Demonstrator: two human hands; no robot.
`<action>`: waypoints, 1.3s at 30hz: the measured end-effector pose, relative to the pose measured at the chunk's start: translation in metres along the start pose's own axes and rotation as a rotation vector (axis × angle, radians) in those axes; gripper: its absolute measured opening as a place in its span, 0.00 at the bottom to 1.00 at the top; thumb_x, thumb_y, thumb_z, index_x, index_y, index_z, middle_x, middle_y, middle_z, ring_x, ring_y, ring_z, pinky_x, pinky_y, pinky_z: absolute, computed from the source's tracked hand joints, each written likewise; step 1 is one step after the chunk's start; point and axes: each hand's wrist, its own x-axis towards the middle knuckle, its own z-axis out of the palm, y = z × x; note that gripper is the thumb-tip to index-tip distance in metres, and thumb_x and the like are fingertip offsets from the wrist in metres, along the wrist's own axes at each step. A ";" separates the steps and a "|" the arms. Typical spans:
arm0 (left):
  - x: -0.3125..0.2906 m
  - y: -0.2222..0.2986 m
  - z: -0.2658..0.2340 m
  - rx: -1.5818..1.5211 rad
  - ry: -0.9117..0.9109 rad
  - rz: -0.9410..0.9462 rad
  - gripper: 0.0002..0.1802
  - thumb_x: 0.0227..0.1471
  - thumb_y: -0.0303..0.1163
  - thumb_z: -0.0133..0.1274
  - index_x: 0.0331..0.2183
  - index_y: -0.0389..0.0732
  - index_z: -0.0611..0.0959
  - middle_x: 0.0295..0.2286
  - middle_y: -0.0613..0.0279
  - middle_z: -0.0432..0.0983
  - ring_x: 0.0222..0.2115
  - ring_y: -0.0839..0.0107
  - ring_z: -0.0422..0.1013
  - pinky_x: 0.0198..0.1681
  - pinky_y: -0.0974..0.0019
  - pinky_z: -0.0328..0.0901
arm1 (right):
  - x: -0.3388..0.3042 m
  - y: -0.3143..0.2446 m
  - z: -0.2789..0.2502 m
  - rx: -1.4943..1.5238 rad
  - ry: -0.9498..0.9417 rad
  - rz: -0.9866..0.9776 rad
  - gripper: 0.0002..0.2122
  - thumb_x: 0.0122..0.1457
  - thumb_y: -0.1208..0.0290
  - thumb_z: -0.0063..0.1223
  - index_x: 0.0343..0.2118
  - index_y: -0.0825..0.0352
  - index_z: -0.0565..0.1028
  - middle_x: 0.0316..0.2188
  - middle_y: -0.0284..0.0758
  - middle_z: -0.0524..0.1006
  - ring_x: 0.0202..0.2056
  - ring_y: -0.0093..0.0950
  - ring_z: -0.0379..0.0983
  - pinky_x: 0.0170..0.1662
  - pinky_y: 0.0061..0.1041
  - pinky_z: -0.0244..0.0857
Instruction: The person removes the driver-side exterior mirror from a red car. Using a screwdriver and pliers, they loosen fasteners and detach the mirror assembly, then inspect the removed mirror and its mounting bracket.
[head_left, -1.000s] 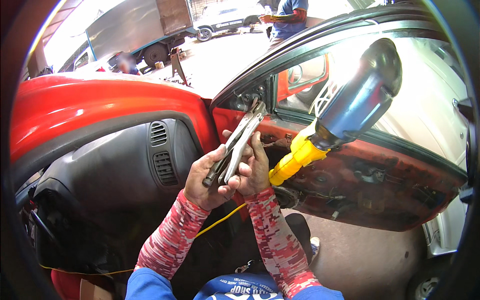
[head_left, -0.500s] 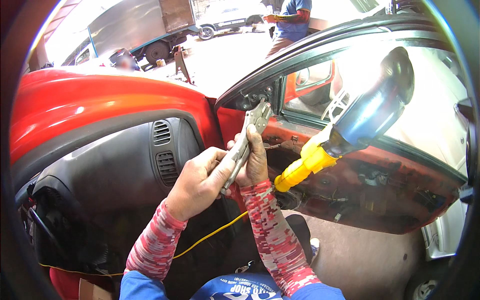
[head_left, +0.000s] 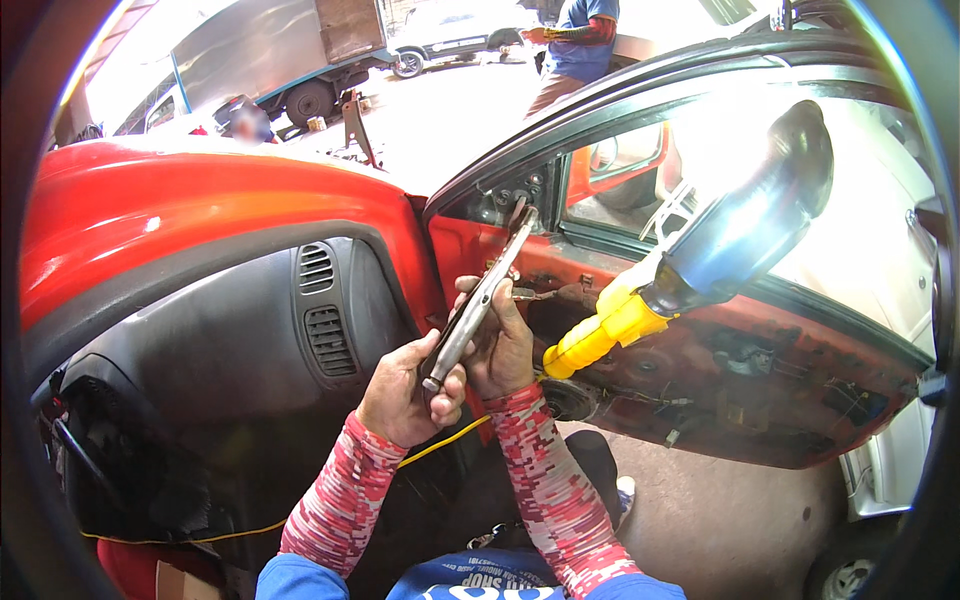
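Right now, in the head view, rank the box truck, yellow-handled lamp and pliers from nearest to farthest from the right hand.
From the right hand:
1. Pliers, in its grasp.
2. Yellow-handled lamp, to its right.
3. Box truck, far in the background, upper left.

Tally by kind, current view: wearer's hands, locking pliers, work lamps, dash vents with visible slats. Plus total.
Hands: 2 (left hand, right hand)
Locking pliers: 1
Yellow-handled work lamp: 1
Dashboard vents: 2 (upper vent, lower vent)
Total: 6
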 end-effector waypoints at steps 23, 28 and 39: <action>-0.008 -0.004 0.028 1.205 0.333 0.410 0.21 0.63 0.40 0.52 0.47 0.31 0.75 0.33 0.56 0.79 0.28 0.74 0.76 0.30 0.68 0.71 | -0.045 0.022 0.024 -0.536 0.419 -0.281 0.11 0.71 0.65 0.42 0.47 0.66 0.70 0.37 0.30 0.71 0.36 0.18 0.67 0.42 0.21 0.64; -0.010 -0.007 0.023 1.249 0.343 0.396 0.23 0.64 0.41 0.51 0.51 0.33 0.71 0.30 0.62 0.75 0.24 0.80 0.72 0.24 0.74 0.67 | -0.088 0.035 0.034 -0.574 0.530 -0.229 0.12 0.69 0.71 0.40 0.51 0.67 0.69 0.43 0.31 0.69 0.39 0.18 0.65 0.45 0.21 0.63; -0.016 -0.018 0.022 1.357 0.437 0.693 0.21 0.54 0.36 0.62 0.43 0.32 0.78 0.34 0.51 0.75 0.34 0.63 0.75 0.39 0.62 0.71 | -0.111 0.029 0.047 -0.444 0.432 -0.105 0.12 0.69 0.69 0.41 0.50 0.68 0.71 0.29 0.26 0.69 0.26 0.15 0.63 0.28 0.15 0.58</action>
